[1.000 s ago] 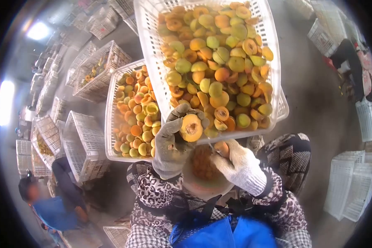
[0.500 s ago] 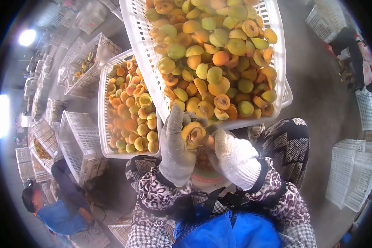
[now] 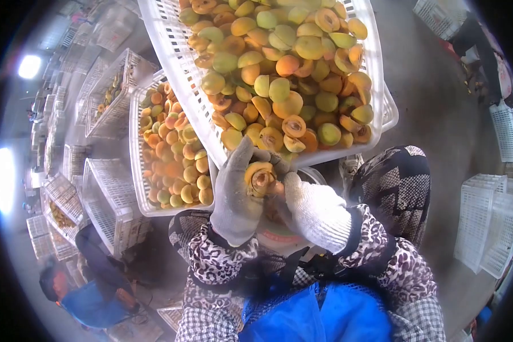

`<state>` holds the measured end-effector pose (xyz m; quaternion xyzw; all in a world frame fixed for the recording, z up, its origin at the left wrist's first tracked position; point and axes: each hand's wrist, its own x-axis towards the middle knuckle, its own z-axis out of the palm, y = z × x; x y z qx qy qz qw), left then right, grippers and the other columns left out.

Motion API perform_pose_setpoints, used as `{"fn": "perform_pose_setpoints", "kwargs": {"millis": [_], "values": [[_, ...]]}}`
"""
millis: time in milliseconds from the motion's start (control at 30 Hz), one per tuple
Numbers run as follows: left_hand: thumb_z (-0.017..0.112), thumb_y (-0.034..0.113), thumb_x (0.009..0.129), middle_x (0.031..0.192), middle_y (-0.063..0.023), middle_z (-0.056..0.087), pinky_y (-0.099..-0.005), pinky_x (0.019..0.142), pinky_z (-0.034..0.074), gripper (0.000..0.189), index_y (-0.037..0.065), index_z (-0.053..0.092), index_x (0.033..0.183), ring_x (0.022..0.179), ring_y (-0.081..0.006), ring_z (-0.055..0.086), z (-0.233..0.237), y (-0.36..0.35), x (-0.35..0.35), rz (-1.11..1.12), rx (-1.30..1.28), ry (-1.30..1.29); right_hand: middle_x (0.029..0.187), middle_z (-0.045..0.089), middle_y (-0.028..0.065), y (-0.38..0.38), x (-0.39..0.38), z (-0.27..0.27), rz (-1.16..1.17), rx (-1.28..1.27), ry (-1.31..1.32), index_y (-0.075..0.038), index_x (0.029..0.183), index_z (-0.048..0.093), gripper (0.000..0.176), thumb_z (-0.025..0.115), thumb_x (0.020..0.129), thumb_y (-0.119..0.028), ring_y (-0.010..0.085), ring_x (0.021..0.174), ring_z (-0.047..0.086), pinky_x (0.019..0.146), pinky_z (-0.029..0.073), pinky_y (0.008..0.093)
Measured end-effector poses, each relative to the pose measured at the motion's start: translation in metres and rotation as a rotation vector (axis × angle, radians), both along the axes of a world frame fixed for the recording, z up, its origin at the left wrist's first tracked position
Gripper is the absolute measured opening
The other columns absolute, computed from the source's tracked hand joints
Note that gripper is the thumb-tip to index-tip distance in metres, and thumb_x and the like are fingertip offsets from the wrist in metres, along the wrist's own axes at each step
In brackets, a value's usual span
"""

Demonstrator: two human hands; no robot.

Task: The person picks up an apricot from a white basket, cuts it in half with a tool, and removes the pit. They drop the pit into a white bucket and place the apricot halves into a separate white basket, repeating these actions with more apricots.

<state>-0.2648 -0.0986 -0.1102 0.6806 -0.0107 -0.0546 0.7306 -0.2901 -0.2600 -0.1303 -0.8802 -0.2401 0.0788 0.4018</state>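
Note:
My left hand [image 3: 233, 196], in a dirty greyish glove, is closed around an apricot half [image 3: 260, 178] with its cut face and brown centre turned up. Opposite it, my right hand [image 3: 314, 211], in a white knitted glove, has its fingers curled against the fruit's right edge. A small pinkish-orange bit shows at those fingertips; I cannot tell what the right hand grips. Just beyond both hands stands a white plastic crate [image 3: 202, 122] heaped with apricots [image 3: 288, 105], many of them halved. Under the hands is a pale bucket [image 3: 276, 242], mostly hidden.
A second white crate [image 3: 135, 154] of apricot halves stands to the left, partly under the near one. More crates [image 3: 117, 205] line the left side, and others [image 3: 481, 222] stand at the right. A person in blue [image 3: 91, 305] sits at lower left.
The whole view has shifted, so the crates and hands sit slightly further left. The apricot half stays in my left hand and has turned a little, with the right fingertips still against it.

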Motion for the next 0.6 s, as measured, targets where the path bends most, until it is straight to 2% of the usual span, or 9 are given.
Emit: {"fn": "perform_pose_setpoints", "kwargs": {"millis": [33,100,167,200,300,333,400,467,600], "values": [[0.063,0.022,0.093,0.099,-0.0149,0.06,-0.0344,0.077,0.057,0.041,-0.003,0.044,0.121,0.091,-0.0258,0.065,0.006,-0.002,0.001,0.006,-0.004,0.008,0.074,0.062,0.0178,0.005,-0.002,0.004,-0.064,0.073,0.225,0.002,0.103,0.047,0.036,0.063,0.088,-0.027,0.0339,0.058,0.062,0.046,0.049,0.0406],[0.057,0.02,0.097,0.091,-0.0127,0.059,-0.035,0.073,0.057,0.026,-0.003,0.052,0.108,0.08,-0.024,0.066,0.023,-0.01,0.007,0.027,-0.26,0.255,0.074,0.062,0.0172,0.002,0.004,0.019,-0.131,0.144,0.447,0.002,0.105,0.048,0.037,0.062,0.088,-0.027,0.0317,0.058,0.063,0.045,0.049,0.0389],[0.058,0.021,0.096,0.091,-0.0138,0.059,-0.0351,0.073,0.057,0.028,-0.003,0.05,0.108,0.077,-0.0242,0.066,0.027,-0.012,0.012,0.077,-0.351,0.398,0.076,0.063,0.012,-0.008,0.022,0.052,0.008,0.34,1.092,-0.001,0.1,0.056,0.029,0.055,0.089,-0.028,0.0258,0.075,0.064,0.068,0.052,0.0363],[0.058,0.023,0.096,0.091,-0.0149,0.059,-0.0352,0.073,0.057,0.031,-0.004,0.049,0.107,0.075,-0.0244,0.065,0.028,-0.013,0.014,0.129,-0.438,0.545,0.076,0.063,0.012,-0.005,0.018,0.051,0.003,0.343,1.095,-0.001,0.1,0.056,0.029,0.055,0.089,-0.028,0.0258,0.075,0.064,0.068,0.052,0.0363],[0.065,0.014,0.091,0.09,-0.0128,0.056,-0.0361,0.07,0.058,0.025,-0.004,0.05,0.101,0.073,-0.0218,0.062,0.021,-0.016,0.018,0.138,-0.418,0.497,0.068,0.059,0.0072,-0.002,0.011,0.045,-0.11,0.15,0.735,-0.002,0.095,0.056,0.023,0.052,0.089,-0.024,0.0182,0.056,0.059,0.05,0.049,0.0314],[0.065,0.014,0.091,0.09,-0.0128,0.056,-0.0361,0.07,0.058,0.025,-0.004,0.05,0.101,0.073,-0.0218,0.062,0.017,-0.015,0.018,0.141,-0.417,0.497,0.065,0.054,0.0044,-0.007,0.014,0.045,-0.053,0.378,1.067,-0.003,0.097,0.055,0.02,0.054,0.09,-0.022,0.0145,0.051,0.053,0.045,0.044,0.0277],[0.075,0.005,0.077,0.09,-0.0102,0.053,-0.0374,0.074,0.057,0.033,-0.002,0.05,0.098,0.077,-0.0199,0.059,0.004,-0.012,0.018,-0.117,-0.253,0.12,0.059,0.045,-0.0014,-0.016,0.018,0.044,0.084,0.854,1.713,-0.005,0.101,0.054,0.016,0.056,0.091,-0.018,0.0072,0.04,0.042,0.033,0.034,0.0203],[0.081,0.0,0.071,0.091,-0.009,0.052,-0.038,0.076,0.057,0.04,-0.002,0.051,0.097,0.079,-0.019,0.057,0.001,-0.011,0.018,-0.249,-0.166,-0.072,0.058,0.04,-0.0038,-0.017,0.015,0.045,-0.018,0.97,1.79,-0.008,0.094,0.053,0.01,0.059,0.091,-0.015,0.0055,0.039,0.037,0.033,0.03,0.0195],[0.066,0.02,0.086,0.078,-0.0082,0.053,-0.0401,0.073,0.055,0.021,0.005,0.052,0.081,0.075,-0.0216,0.058,0.014,-0.012,0.014,-0.052,-0.587,0.433,0.063,0.048,-0.0034,-0.014,0.013,0.022,0.028,0.987,1.703,-0.008,0.09,0.057,0.01,0.061,0.089,-0.017,0.0072,0.05,0.048,0.042,0.038,0.0207]]}}
